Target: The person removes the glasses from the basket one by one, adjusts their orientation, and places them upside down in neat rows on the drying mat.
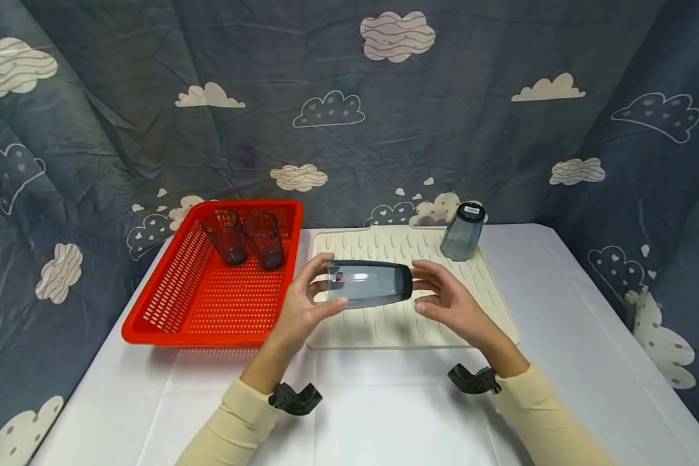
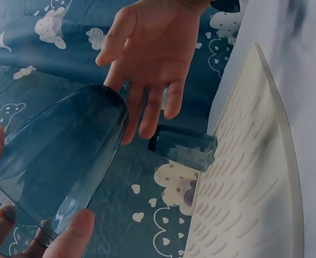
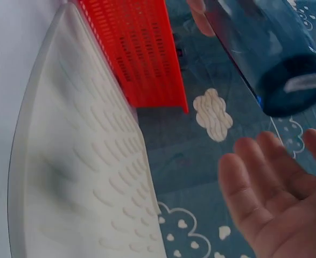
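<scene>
From my head, two glasses [image 1: 263, 243] sat in the red basket [image 1: 215, 317]; my left hand [image 1: 301, 303] held the sideways glass [image 1: 369, 285] over the mat [image 1: 355, 331]. At my left wrist, thumb and fingers pinched it near the rim. At my right, my right hand [image 3: 279, 201] spread its fingers just beside the base.

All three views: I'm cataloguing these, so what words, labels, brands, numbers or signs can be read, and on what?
None readable.
White rectangular label on the base of the upturned, tapered, transparent blue-grey tumbler: too small.
White label on the base of the matching tumbler in the left hand: blurred.
Purplish mark near that tumbler's rim: too small.
</scene>
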Available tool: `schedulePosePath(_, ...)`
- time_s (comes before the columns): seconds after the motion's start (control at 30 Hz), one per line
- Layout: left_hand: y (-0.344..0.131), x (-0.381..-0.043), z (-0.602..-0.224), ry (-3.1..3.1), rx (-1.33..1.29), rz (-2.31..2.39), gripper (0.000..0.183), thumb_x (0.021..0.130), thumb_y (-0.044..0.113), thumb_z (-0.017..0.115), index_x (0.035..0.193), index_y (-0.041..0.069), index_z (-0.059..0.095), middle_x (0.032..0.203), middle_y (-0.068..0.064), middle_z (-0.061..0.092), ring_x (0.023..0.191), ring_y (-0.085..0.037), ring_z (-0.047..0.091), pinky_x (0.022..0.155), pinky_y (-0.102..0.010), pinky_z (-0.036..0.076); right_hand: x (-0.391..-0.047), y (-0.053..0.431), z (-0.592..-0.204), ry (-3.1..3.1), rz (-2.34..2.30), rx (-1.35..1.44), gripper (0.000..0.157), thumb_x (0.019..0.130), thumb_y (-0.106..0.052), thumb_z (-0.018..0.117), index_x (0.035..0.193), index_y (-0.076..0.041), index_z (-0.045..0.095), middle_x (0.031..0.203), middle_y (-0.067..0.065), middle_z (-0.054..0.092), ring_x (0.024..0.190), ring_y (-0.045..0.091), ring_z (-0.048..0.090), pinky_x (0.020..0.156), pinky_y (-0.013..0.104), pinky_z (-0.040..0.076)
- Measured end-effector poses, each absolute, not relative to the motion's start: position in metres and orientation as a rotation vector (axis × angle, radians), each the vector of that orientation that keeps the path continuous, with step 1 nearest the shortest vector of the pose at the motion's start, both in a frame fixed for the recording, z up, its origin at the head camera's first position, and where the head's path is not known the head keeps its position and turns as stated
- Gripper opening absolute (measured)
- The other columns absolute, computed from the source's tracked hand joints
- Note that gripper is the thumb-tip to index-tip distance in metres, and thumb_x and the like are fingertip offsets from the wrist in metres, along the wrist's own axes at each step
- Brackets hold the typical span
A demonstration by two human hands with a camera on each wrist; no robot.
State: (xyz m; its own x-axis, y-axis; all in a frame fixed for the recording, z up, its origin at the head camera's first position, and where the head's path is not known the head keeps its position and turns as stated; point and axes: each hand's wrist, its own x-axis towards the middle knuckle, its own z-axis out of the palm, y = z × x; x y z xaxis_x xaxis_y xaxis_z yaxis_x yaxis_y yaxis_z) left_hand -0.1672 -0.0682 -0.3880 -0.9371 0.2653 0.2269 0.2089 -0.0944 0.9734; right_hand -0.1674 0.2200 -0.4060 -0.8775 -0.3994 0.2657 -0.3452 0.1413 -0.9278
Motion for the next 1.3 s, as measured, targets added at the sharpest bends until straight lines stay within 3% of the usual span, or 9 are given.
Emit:
schedulePosePath(0.13,-0.065,-0.166,-0.387,2.044,0.529,2.258,0.072,0.078,-0.003,0.07,0.144,0.011,0.042,0.134,-0.02,0.046,0.107,-0.023,0.054,0.076,-0.025,0.056,-0.167,0.212,-0.406,2.271,-1.968,-0.802,0.072,0.088,0.004,0.066,0.151,-0.004,0.032,0.136,-0.009,0.05,0.122,0.001,0.053,0.095,0.021,0.052)
schedulePosePath(0.43,-0.062,-0.165,-0.39,1.883,0.477,2.32,0.073,0.08,-0.002,0.067,0.146,0.011,0.04,0.133,-0.011,0.046,0.11,-0.02,0.056,0.083,-0.023,0.054,-0.17,0.202,-0.407,2.083,-2.168,-0.851,0.073,0.083,0.015,0.066,0.147,-0.002,0.034,0.135,-0.003,0.051,0.119,0.006,0.054,0.098,0.016,0.048)
schedulePosePath(0.87,-0.062,-0.164,-0.393,1.801,0.453,2.323,0.072,0.08,0.003,0.069,0.145,0.01,0.04,0.132,-0.009,0.047,0.111,-0.019,0.058,0.083,-0.024,0.055,-0.169,0.197,-0.406,2.086,-2.105,-0.799,0.075,0.085,0.009,0.069,0.148,-0.012,0.035,0.138,-0.003,0.047,0.119,0.007,0.055,0.094,0.019,0.052)
schedulePosePath(1.3,-0.06,-0.165,-0.394,1.621,0.388,2.346,0.065,0.086,0.003,0.058,0.146,0.013,0.036,0.127,-0.005,0.047,0.101,-0.017,0.061,0.078,-0.031,0.061,-0.169,0.19,-0.404,2.09,-2.142,-0.761,0.074,0.088,-0.005,0.073,0.148,-0.007,0.031,0.142,-0.002,0.044,0.122,0.008,0.053,0.096,0.018,0.051)
